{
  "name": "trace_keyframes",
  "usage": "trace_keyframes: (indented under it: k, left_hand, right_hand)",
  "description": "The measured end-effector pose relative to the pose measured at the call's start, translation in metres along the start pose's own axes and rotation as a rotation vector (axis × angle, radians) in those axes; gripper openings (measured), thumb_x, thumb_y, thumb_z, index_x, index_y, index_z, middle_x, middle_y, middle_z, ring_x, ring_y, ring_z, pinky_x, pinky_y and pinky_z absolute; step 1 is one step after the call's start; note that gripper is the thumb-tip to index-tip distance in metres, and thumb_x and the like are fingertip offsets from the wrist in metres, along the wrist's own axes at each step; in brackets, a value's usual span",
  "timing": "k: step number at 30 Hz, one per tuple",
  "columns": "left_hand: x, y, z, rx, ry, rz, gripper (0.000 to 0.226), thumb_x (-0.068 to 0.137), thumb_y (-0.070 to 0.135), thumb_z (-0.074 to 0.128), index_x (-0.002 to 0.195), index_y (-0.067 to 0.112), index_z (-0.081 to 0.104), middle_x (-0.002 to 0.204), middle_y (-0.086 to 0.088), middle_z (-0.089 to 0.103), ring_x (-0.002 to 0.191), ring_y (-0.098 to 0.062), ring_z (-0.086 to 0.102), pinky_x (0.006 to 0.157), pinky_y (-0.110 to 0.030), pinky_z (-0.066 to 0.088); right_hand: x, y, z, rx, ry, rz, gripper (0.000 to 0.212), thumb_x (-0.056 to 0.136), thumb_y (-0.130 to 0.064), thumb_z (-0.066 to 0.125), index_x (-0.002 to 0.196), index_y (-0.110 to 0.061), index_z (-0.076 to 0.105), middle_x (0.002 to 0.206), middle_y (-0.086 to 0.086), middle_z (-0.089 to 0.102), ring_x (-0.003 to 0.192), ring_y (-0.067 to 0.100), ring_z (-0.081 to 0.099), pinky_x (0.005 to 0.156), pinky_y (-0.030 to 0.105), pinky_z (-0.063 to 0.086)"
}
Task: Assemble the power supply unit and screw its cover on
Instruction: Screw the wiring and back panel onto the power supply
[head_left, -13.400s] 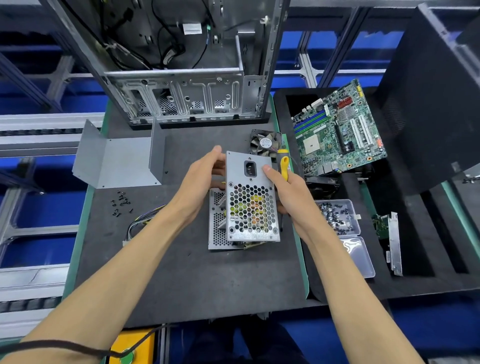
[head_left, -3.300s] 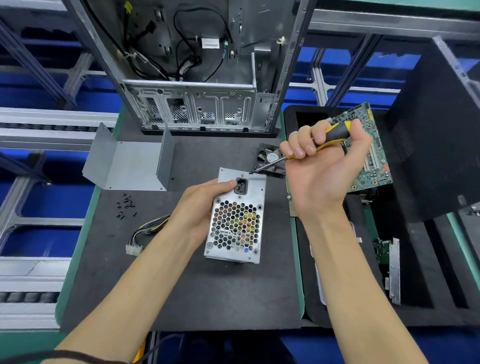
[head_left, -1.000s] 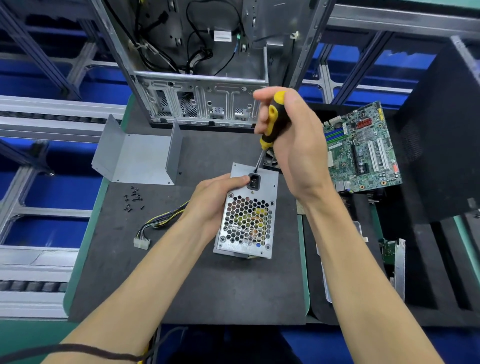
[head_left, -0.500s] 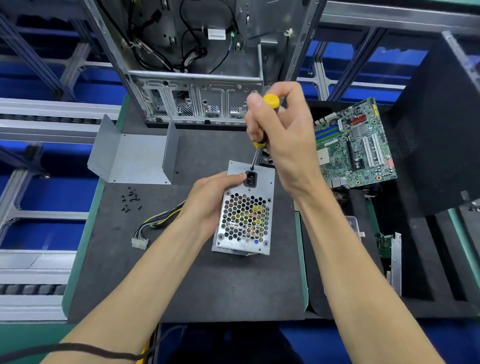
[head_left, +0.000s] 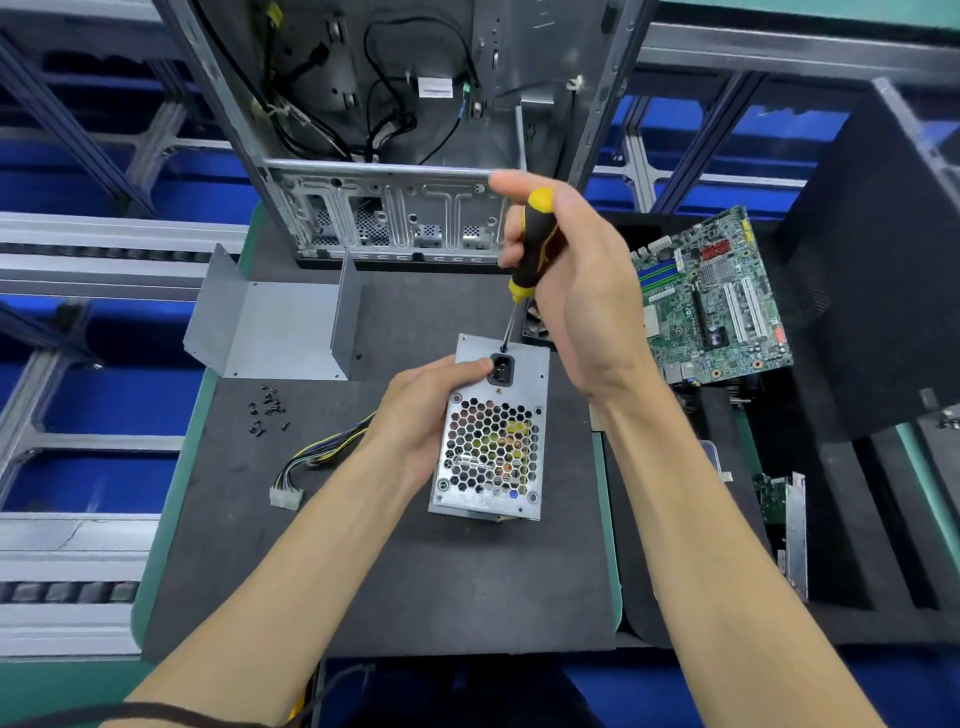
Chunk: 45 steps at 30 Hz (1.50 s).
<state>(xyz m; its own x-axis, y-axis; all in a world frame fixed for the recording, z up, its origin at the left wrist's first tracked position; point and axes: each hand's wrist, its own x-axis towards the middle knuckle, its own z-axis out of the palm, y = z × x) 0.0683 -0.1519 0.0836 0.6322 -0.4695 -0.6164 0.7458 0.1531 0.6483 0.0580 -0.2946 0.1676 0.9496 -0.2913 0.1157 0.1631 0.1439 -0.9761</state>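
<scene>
The power supply unit stands on end on the black mat, its honeycomb grille and black power socket facing up. My left hand grips its left side, thumb beside the socket. My right hand holds a yellow-and-black screwdriver upright. Its tip sits on a screw just above the socket. The grey folded cover lies apart on the mat to the upper left. The unit's cable bundle with a white connector trails out to the left.
Several loose black screws lie on the mat left of the unit. An open computer case stands at the back. A green motherboard sits in the black foam tray on the right, and a small fan peeks out behind the unit.
My right hand has shifted on the screwdriver handle while the tip stays at the screw above the socket. My left hand keeps the same hold on the unit.
</scene>
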Motion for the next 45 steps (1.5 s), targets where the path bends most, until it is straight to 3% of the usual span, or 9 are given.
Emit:
trace_keyframes:
  k: [5,11,14,19,25,31,35,38,45]
  left_hand:
    - [-0.0009,0.0006,0.0035,-0.005,-0.004,0.005,0.017,0.088,0.010,0.070,0.101,0.004,0.079,0.103,-0.024,0.075,0.086,-0.033,0.076,0.064,-0.037,0.061]
    - [-0.0025,0.0011,0.0010,0.009,-0.015,0.003,0.016,0.089,0.013,0.071,0.101,0.007,0.080,0.104,-0.023,0.075,0.089,-0.033,0.076,0.068,-0.037,0.061]
    - [-0.0023,0.0009,0.0036,0.006,-0.019,0.009,0.017,0.089,0.012,0.070,0.102,0.007,0.079,0.105,-0.022,0.076,0.092,-0.034,0.076,0.068,-0.036,0.061]
    - [-0.0026,0.0011,0.0028,0.000,-0.013,0.005,0.015,0.088,0.011,0.070,0.098,0.007,0.080,0.102,-0.023,0.076,0.087,-0.032,0.076,0.066,-0.036,0.060]
    - [-0.0016,0.0009,0.0050,0.000,-0.016,0.014,0.014,0.089,0.011,0.070,0.098,0.008,0.081,0.102,-0.022,0.076,0.087,-0.031,0.077,0.066,-0.035,0.061]
    - [-0.0036,0.0016,0.0034,0.001,-0.018,0.006,0.014,0.088,0.012,0.071,0.097,0.009,0.081,0.101,-0.022,0.076,0.086,-0.032,0.077,0.065,-0.036,0.061]
    - [-0.0036,0.0009,0.0044,-0.003,-0.029,0.007,0.015,0.089,0.012,0.070,0.099,0.008,0.080,0.102,-0.022,0.076,0.088,-0.032,0.077,0.066,-0.035,0.061]
    - [-0.0037,0.0009,0.0042,0.002,-0.028,0.010,0.015,0.089,0.012,0.069,0.098,0.008,0.080,0.102,-0.022,0.076,0.087,-0.031,0.077,0.065,-0.035,0.061]
    - [-0.0050,0.0008,0.0027,-0.001,-0.024,0.004,0.014,0.089,0.012,0.069,0.096,0.009,0.081,0.100,-0.021,0.076,0.083,-0.030,0.077,0.063,-0.035,0.060]
  right_hand:
    - [-0.0029,0.0029,0.0027,-0.041,0.017,-0.063,0.017,0.098,-0.022,0.061,0.100,-0.015,0.046,0.073,-0.001,0.068,0.065,0.016,0.062,0.061,0.024,0.047]
    - [-0.0016,0.0059,-0.0023,-0.004,-0.033,-0.019,0.035,0.099,-0.041,0.042,0.107,-0.022,0.071,0.080,-0.004,0.058,0.076,0.015,0.052,0.074,0.033,0.042]
    - [-0.0046,0.0052,0.0021,-0.033,-0.010,-0.038,0.008,0.098,-0.022,0.060,0.100,-0.015,0.058,0.081,-0.001,0.070,0.078,0.016,0.066,0.074,0.032,0.052]
    - [-0.0006,0.0019,-0.0006,-0.030,-0.027,-0.024,0.027,0.102,-0.036,0.043,0.113,-0.022,0.063,0.076,-0.007,0.054,0.070,0.011,0.048,0.065,0.024,0.039]
    - [-0.0032,0.0036,0.0020,-0.027,-0.011,-0.041,0.012,0.096,-0.016,0.062,0.102,-0.012,0.052,0.085,0.000,0.073,0.079,0.017,0.070,0.075,0.028,0.055]
    - [-0.0009,0.0056,0.0012,0.010,-0.025,-0.015,0.038,0.101,-0.042,0.039,0.114,-0.023,0.070,0.080,-0.006,0.058,0.078,0.012,0.051,0.077,0.031,0.040]
    - [-0.0034,0.0048,0.0043,0.016,0.004,-0.060,0.016,0.095,-0.030,0.058,0.102,-0.015,0.061,0.090,0.001,0.073,0.082,0.020,0.069,0.074,0.027,0.052]
    - [-0.0027,0.0044,0.0039,-0.003,0.012,-0.062,0.015,0.096,-0.030,0.058,0.102,-0.018,0.050,0.078,-0.003,0.067,0.067,0.013,0.058,0.062,0.020,0.046]
    - [-0.0031,0.0010,-0.0022,-0.054,0.069,-0.049,0.024,0.103,-0.025,0.045,0.110,-0.012,0.064,0.083,-0.005,0.059,0.077,0.012,0.062,0.072,0.037,0.047]
